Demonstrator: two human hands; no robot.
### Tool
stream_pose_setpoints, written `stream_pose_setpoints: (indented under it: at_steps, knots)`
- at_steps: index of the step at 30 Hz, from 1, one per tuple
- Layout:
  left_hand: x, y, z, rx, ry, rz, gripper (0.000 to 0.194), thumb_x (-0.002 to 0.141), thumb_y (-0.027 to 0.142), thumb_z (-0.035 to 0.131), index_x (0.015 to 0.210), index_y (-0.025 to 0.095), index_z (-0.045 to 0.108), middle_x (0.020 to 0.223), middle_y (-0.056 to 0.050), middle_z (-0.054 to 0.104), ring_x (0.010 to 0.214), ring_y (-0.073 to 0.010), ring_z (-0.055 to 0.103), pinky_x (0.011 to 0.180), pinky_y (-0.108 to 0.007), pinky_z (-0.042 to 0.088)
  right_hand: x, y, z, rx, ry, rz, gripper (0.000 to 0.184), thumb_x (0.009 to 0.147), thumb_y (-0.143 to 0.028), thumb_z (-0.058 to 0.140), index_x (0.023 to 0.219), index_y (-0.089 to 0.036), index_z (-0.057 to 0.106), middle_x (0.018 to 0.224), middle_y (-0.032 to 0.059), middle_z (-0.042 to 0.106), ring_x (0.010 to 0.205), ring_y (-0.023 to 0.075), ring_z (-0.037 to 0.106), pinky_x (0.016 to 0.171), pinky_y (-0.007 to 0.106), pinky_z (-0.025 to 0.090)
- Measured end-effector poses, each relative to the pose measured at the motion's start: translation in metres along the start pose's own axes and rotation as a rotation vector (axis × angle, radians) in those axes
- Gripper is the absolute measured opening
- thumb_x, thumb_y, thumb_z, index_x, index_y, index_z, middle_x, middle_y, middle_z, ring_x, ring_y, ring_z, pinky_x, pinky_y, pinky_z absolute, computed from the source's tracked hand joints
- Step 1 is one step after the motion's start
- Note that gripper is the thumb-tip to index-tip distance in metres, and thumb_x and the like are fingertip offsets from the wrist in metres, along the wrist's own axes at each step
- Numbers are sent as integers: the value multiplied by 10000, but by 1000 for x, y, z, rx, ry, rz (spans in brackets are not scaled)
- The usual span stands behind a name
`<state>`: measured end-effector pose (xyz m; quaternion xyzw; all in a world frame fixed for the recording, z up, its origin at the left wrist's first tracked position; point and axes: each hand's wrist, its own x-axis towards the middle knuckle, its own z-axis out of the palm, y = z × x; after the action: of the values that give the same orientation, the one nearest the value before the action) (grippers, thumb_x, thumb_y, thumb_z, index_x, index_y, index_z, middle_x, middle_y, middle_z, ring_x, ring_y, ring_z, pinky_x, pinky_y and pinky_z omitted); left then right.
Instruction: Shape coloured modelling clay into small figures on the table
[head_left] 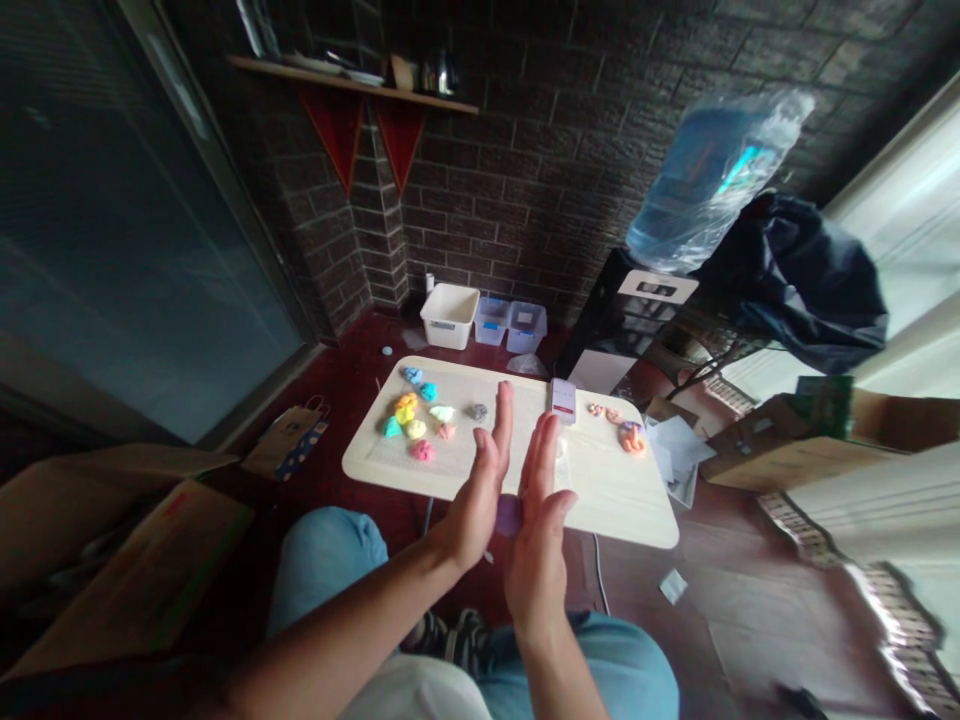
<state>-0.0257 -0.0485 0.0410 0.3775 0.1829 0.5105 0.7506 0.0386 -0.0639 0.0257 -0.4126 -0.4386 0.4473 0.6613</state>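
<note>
A purple lump of modelling clay [508, 514] is pressed between my two palms, above the near edge of the small white table [615, 500]. My left hand [480, 490] has its fingers stretched out and its palm against the lump's left side. On the other side, my right hand [538, 520] lies flat against it, fingers straight. Beyond my hands, a grey clay lump [478, 411] sits on a translucent mat [382, 450]. Several coloured lumps lie to its left, among them a pink one [423, 451] and a blue one [412, 375].
A phone [562, 400] lies at the table's far edge. Shaped clay pieces [632, 436] rest at the right end. Behind stand a white bin [450, 316], clear blue boxes [526, 327] and a water dispenser [622, 320]. Cardboard boxes [795, 440] flank the table.
</note>
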Motion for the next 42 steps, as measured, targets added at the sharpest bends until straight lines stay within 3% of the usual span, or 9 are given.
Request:
stream_pose_setpoints:
  at_steps: [7, 13, 20, 25, 27, 31, 35, 39, 42]
  knots:
    - [7, 0, 5, -26, 28, 11, 646, 880, 729, 352, 1425, 407, 480, 1619, 113, 274, 1529, -196, -78, 1254, -394, -10, 10, -2, 5, 69, 66, -25, 605, 977, -635, 151, 1542, -419, 158, 1661, -93, 81, 1537, 165, 12, 1233, 521, -31]
    - [8, 2, 11, -89, 41, -22, 685, 845, 758, 389, 1430, 410, 473, 1585, 67, 367, 1536, -243, 15, 1249, -458, 136, 12, -4, 8, 56, 93, -26, 622, 977, -618, 75, 1554, -391, 121, 1659, -81, 94, 1534, 179, 50, 1229, 525, 33]
    - [15, 2, 4, -111, 50, -14, 611, 911, 701, 317, 1409, 400, 504, 1585, 100, 362, 1536, -195, 22, 1259, -372, 49, 11, -1, 11, 114, 106, 1, 621, 974, -635, 118, 1542, -398, 200, 1653, -77, 138, 1530, 164, 110, 1240, 499, 79]
    - [12, -1, 9, -181, 87, -59, 651, 964, 633, 241, 1363, 254, 588, 1550, -1, 441, 1532, -235, 103, 1257, -395, 71, 30, 6, 4, 120, 223, 53, 641, 976, -622, 166, 1552, -342, 204, 1658, -41, 145, 1531, 162, 114, 1241, 501, 89]
    - [7, -3, 12, -223, 129, -53, 613, 978, 586, 286, 1300, 205, 644, 1515, -41, 491, 1519, -247, 177, 1256, -387, 85, 39, 6, -1, 146, 298, 77, 641, 972, -619, 169, 1552, -347, 191, 1655, -21, 177, 1522, 172, 171, 1232, 520, 131]
    - [0, -7, 10, -183, 139, -46, 335, 906, 338, 601, 1203, 220, 702, 1427, -55, 589, 1465, -277, 330, 1236, -405, 190, 47, 4, -8, 158, 414, 77, 666, 961, -626, 198, 1551, -316, 197, 1644, 25, 228, 1507, 180, 234, 1227, 515, 147]
    - [1, -5, 1, -165, 168, -57, 278, 882, 252, 627, 1131, 197, 740, 1352, -86, 648, 1405, -290, 431, 1220, -422, 229, 43, -2, -12, 106, 394, 38, 621, 974, -597, 169, 1531, -339, 259, 1619, 22, 301, 1510, 186, 225, 1214, 548, 136]
    - [3, -5, -5, -174, 135, -94, 347, 874, 274, 645, 1214, 235, 702, 1458, -46, 558, 1485, -274, 285, 1248, -404, 156, 34, -3, -5, 102, 274, 47, 632, 976, -618, 160, 1517, -331, 318, 1619, 9, 302, 1522, 172, 176, 1232, 503, 65]
    - [5, -6, -6, -242, 152, -122, 431, 930, 502, 527, 1290, 297, 645, 1550, 35, 438, 1534, -232, 81, 1264, -402, 95, 23, -2, 5, 83, 171, 52, 639, 971, -641, 162, 1523, -351, 303, 1646, -30, 211, 1533, 172, 102, 1238, 492, 23]
